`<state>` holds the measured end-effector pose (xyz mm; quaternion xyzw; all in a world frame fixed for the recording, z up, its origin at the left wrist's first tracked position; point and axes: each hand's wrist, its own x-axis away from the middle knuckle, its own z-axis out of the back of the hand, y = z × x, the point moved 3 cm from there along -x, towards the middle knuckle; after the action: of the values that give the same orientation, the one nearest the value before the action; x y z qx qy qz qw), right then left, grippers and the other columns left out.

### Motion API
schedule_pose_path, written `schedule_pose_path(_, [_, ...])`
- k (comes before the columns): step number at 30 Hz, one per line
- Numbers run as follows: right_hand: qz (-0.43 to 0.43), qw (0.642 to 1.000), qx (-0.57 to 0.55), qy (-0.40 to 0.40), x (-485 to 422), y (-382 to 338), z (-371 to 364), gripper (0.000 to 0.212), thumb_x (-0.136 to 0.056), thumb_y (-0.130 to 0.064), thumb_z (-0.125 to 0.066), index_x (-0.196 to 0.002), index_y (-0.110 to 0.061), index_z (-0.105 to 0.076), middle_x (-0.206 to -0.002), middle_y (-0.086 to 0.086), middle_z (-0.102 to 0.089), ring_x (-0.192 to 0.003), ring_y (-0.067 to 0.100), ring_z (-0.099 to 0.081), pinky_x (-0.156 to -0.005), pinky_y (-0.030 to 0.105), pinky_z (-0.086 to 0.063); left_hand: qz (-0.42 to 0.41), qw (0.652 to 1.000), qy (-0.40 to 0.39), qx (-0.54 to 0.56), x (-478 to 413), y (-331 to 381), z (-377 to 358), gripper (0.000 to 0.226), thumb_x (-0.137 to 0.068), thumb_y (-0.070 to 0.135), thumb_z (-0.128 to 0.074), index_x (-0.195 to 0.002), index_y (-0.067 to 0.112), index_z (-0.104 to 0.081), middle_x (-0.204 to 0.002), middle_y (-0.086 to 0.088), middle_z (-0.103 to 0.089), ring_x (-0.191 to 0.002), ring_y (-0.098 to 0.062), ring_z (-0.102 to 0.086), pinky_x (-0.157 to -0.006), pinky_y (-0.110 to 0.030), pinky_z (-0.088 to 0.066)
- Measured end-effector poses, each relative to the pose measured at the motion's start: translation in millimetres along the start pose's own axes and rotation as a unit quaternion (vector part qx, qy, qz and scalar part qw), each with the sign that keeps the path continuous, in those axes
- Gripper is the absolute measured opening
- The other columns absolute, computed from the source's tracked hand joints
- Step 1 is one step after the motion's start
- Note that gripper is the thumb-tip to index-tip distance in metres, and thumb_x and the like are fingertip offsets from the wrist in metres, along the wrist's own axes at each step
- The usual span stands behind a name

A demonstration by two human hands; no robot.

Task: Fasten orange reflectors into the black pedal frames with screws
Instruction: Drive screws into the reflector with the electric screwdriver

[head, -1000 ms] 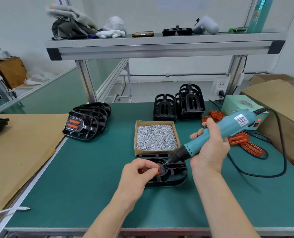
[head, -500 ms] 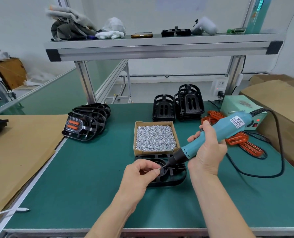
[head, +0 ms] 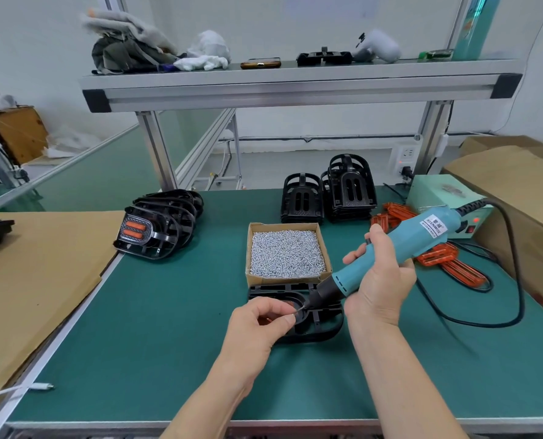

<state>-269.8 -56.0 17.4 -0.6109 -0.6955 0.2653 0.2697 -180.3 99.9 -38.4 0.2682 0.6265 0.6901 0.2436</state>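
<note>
1. The electric screwdriver [head: 422, 239] carries a white label [head: 437, 225] on the upper part of its teal body, near the cord end.
2. The largest line on that label is printed in dark capital letters and reads roughly "KLENWISE". The second and third letters are uncertain.
3. Smaller lines above and below that word look like Chinese characters and are too small to read.
4. The pale green box [head: 447, 201] behind the screwdriver has a grey mark on its top, too blurred to read.

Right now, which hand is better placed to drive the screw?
The right hand: it grips the electric screwdriver, tip down at the pedal frame. The left hand pinches what seems a screw at that tip.
</note>
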Motion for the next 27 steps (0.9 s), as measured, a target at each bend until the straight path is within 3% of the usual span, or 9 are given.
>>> schedule_pose_path(15, [0.009, 1.0, 0.021, 0.006, 1.4, 2.0, 1.4, 0.021, -0.088, -0.015, -0.073, -0.091, -0.01, -0.053, -0.054, -0.004, -0.053, -0.041, 0.013, -0.051, -0.046, 0.024, -0.047, -0.011, 1.0, 0.014, -0.011, 1.2, -1.8, 0.8, 0.022, -0.08, 0.003, -0.077, -0.076, 0.025, -0.076, -0.081, -0.005, -0.073, -0.07, -0.007, -0.06, -0.068, -0.013, -0.048])
schedule_pose_path(19, [0.011, 0.999, 0.027, 0.014, 2.4, 2.7, 0.9, 0.02, -0.088, -0.014, -0.073, -0.09, -0.011, -0.054, -0.053, -0.004, -0.053, -0.041, 0.013, -0.051, -0.046, 0.023, -0.046, -0.079, 0.992, 0.054, -0.083, 5.6, -1.2, -1.0, 0.027, -0.081, 0.004, -0.076, -0.077, 0.03, -0.073, -0.081, 0.003, -0.07, -0.074, -0.008, -0.063, -0.071, -0.018, -0.049])
schedule_pose_path(21, [0.009, 0.999, 0.029, 0.023, 2.3, 2.4, 1.3, 0.02, -0.088, -0.015, -0.073, -0.088, -0.012, -0.054, -0.053, -0.004, -0.052, -0.04, 0.014, -0.051, -0.045, 0.023, -0.046, -0.164, 0.969, 0.081, -0.165, 9.9, 2.2, -2.7, 0.027, -0.081, 0.002, -0.075, -0.076, 0.028, -0.071, -0.082, 0.01, -0.065, -0.08, -0.007, -0.063, -0.074, -0.016, -0.047])
schedule_pose_path(24, [0.004, 0.999, 0.033, 0.038, 1.2, 1.6, 3.7, 0.021, -0.087, -0.016, -0.074, -0.089, -0.011, -0.053, -0.053, -0.005, -0.053, -0.04, 0.014, -0.052, -0.044, 0.022, -0.045, -0.32, 0.89, 0.131, -0.297, 17.0, 8.1, -7.2, 0.011, -0.082, 0.006, -0.071, -0.083, 0.017, -0.07, -0.087, 0.01, -0.061, -0.088, -0.008, -0.055, -0.081, -0.016, -0.042])
schedule_pose_path(27, [0.002, 0.998, 0.039, 0.045, 0.6, 1.4, 5.2, 0.022, -0.086, -0.018, -0.074, -0.092, -0.01, -0.054, -0.053, -0.006, -0.054, -0.041, 0.014, -0.052, -0.046, 0.021, -0.046, -0.367, 0.86, 0.161, -0.316, 23.1, 6.8, -13.4, 0.006, -0.082, 0.007, -0.067, -0.084, 0.012, -0.069, -0.088, 0.006, -0.061, -0.085, -0.013, -0.054, -0.081, -0.02, -0.042])
